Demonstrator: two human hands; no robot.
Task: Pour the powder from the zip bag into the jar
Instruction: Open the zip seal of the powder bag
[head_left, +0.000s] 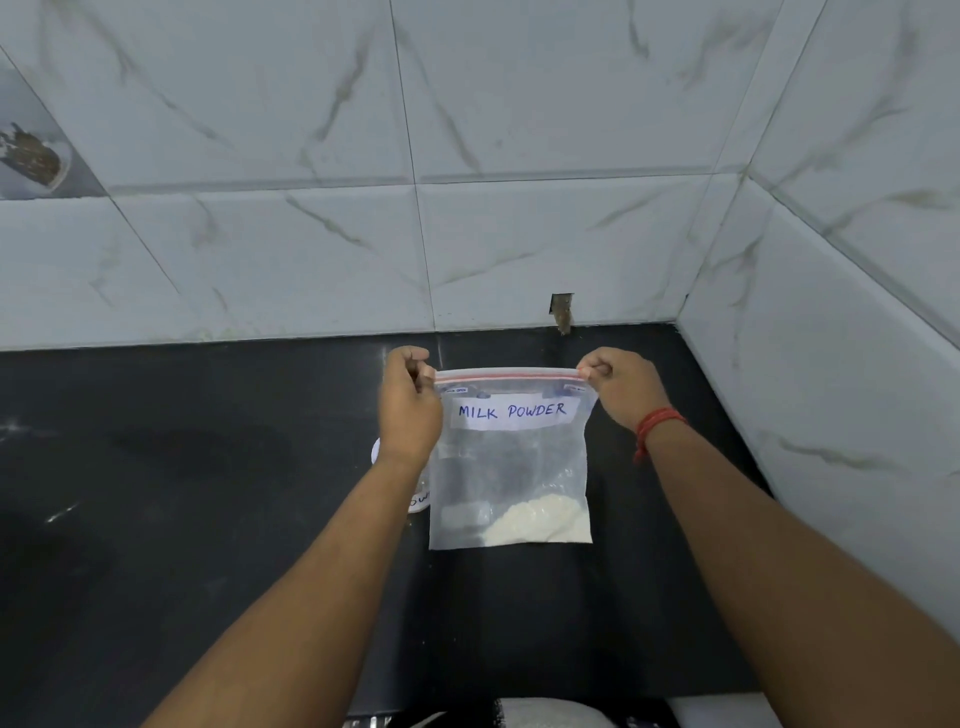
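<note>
Head view: bag is held up by both top corners, left hand and right hand each in a pinching grip, seal seemingly shut, powder unpoured, jar mostly hidden behind.

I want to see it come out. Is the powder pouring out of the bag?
No, the milk powder lies heaped in a bottom corner of the zip bag, which both hands hold upright by its top corners.
</note>
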